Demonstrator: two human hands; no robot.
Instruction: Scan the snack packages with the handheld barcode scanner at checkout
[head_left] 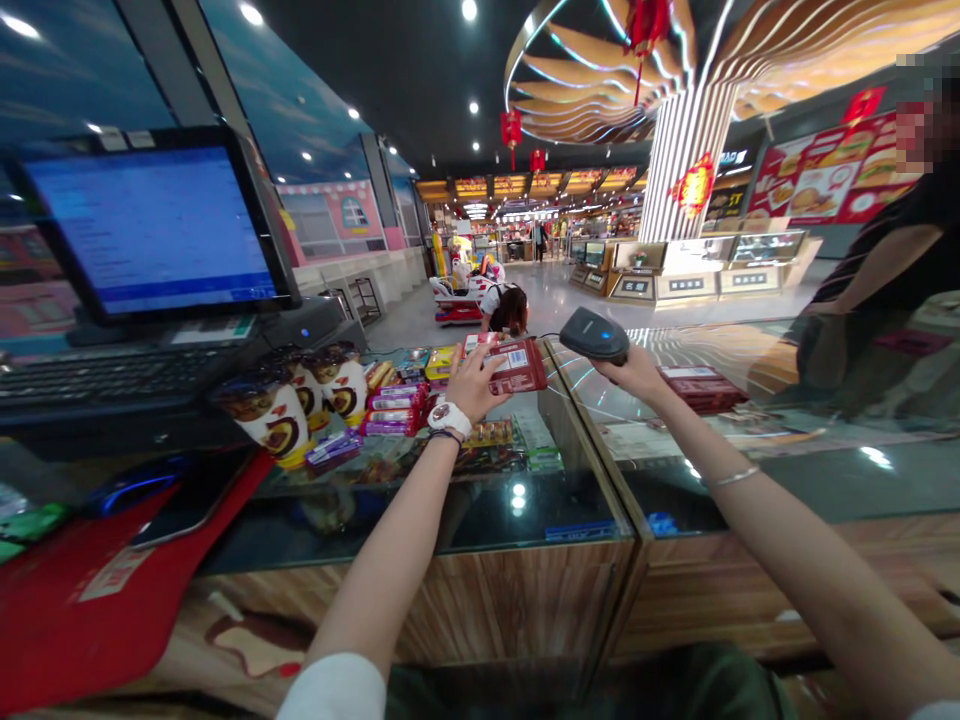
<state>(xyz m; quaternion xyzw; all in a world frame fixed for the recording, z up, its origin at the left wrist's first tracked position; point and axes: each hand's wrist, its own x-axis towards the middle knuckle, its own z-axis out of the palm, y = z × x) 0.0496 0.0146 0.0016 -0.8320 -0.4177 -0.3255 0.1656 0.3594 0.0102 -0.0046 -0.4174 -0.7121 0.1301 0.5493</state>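
Note:
My left hand (pixel 472 385), with a white watch on the wrist, holds a dark red box (pixel 517 366) tilted up above the glass counter (pixel 525 490). My right hand (pixel 637 373) grips a black barcode scanner (pixel 594 335), its head aimed at the white label on the box. The scanner and the box are a short gap apart. More dark red boxes (pixel 705 387) lie on the glass just right of my right hand.
A till screen (pixel 154 230) and keyboard (pixel 112 375) stand at the left, with cup-shaped snack packs (pixel 274 415) and purple packets (pixel 390 410) beside them. A red mat (pixel 82 600) holds a phone. A person in black (pixel 892 270) stands across the counter at the right.

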